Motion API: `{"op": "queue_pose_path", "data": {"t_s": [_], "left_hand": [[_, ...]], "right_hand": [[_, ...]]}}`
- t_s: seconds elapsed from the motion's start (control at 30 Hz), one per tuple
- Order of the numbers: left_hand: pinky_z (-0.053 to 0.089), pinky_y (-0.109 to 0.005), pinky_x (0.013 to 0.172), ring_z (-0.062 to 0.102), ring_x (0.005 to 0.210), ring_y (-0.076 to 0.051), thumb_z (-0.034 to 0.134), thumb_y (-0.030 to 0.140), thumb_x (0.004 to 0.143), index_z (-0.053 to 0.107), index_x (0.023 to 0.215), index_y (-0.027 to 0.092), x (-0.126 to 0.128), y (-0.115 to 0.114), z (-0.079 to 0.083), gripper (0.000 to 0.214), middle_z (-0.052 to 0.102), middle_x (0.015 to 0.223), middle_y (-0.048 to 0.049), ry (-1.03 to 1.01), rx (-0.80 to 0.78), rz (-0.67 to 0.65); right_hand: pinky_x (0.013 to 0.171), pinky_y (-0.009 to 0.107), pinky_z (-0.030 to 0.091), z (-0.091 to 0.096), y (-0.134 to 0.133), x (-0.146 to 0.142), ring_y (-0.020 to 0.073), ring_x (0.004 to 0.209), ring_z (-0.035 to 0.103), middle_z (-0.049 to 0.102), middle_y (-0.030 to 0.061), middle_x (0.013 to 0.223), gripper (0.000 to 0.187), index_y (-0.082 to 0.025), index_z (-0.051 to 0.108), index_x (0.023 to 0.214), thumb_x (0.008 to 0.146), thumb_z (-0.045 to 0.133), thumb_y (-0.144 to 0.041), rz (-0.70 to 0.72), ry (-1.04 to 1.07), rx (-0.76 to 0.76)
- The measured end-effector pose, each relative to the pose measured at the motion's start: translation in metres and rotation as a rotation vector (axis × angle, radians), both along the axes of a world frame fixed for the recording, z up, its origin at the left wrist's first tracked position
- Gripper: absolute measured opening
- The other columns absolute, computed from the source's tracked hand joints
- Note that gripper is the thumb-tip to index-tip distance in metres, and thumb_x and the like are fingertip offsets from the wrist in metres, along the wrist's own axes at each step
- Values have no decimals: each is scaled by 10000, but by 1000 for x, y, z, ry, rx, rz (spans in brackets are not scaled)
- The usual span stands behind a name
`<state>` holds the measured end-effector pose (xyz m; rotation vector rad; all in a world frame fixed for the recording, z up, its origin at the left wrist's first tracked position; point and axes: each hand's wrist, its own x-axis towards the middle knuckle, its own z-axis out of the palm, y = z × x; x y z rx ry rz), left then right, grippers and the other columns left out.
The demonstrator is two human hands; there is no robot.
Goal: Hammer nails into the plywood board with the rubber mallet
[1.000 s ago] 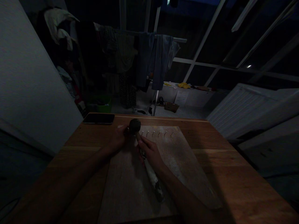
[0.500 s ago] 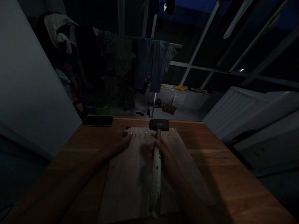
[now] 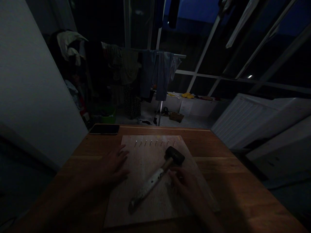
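A hammer [image 3: 151,183] with a dark head and a worn, whitish handle lies slantwise on a pale wooden board [image 3: 131,216]. Along the board's far edge stands a row of several thin nails [image 3: 151,142], some leaning. My right hand [image 3: 186,183] is just right of the handle, below the hammer head, its fingers loosely bent and apart, holding nothing. Over the board's left edge is my left hand [image 3: 115,166], fingers spread and empty. Dim light hides whether either hand touches the board.
The board rests on a wooden table [image 3: 233,181]. A phone [image 3: 105,129] lies at the table's far left corner. A white panel [image 3: 31,81] rises on the left. Beyond the table are hanging clothes [image 3: 145,72], a green basket [image 3: 109,116] and a cardboard box [image 3: 176,116].
My right hand has let go of the hammer, which now lies diagonally on the board. My left hand has drawn back from the nails toward me, its fingers spreading. The view has tilted slightly.
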<state>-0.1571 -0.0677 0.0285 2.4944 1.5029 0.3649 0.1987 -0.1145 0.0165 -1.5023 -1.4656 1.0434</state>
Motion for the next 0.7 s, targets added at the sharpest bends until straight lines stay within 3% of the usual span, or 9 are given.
{"op": "queue_pose_path", "data": {"t_s": [0.13, 0.23, 0.33, 0.47, 0.57, 0.7], "left_hand": [[261, -628, 1222, 169, 1560, -452, 830, 682, 659, 282, 1623, 351, -29, -24, 8, 1157, 132, 1720, -139, 43, -310, -194], [194, -672, 1222, 107, 1566, -454, 840, 698, 638, 235, 1618, 403, -33, -26, 6, 1189, 69, 1721, -115, 8, -346, -205], [172, -686, 1224, 74, 1567, -462, 856, 690, 626, 218, 1616, 421, -19, -22, -8, 1209, 18, 1724, -101, -16, -338, -194], [159, -731, 1209, -11, 1557, -503, 832, 728, 631, 212, 1634, 366, 31, -14, -23, 1233, 3, 1725, -133, -44, -332, -231], [150, -710, 1225, -7, 1560, -500, 780, 752, 686, 156, 1655, 304, 87, -5, -21, 1236, 17, 1726, -170, -50, -321, -321], [122, -693, 1235, 22, 1557, -512, 673, 795, 761, 205, 1655, 247, 163, 6, -13, 1149, 91, 1726, -183, -75, -255, -407]], "right_hand": [[751, 431, 586, -1, -20, 21, 294, 841, 734, 772, 118, 943, 375, -234, 736, 1141, 980, 528, -503, -55, -407, 294], [995, 496, 540, -16, -31, 40, 323, 1174, 662, 711, 136, 1268, 348, -268, 701, 1236, 1003, 491, -417, -29, -637, 469], [1066, 551, 489, -34, -33, 69, 353, 1327, 564, 657, 121, 1384, 379, -291, 659, 1317, 1000, 486, -407, -59, -843, 526], [1029, 557, 507, -48, -29, 129, 372, 1324, 564, 613, 150, 1430, 455, -309, 609, 1391, 965, 509, -435, -157, -981, 482], [933, 583, 543, -48, -27, 182, 394, 1256, 612, 568, 186, 1469, 571, -293, 536, 1469, 932, 507, -483, -280, -1077, 368], [905, 496, 582, -41, -27, 244, 389, 1181, 673, 631, 188, 1405, 673, -262, 558, 1464, 844, 557, -522, -373, -1111, 250]]}}
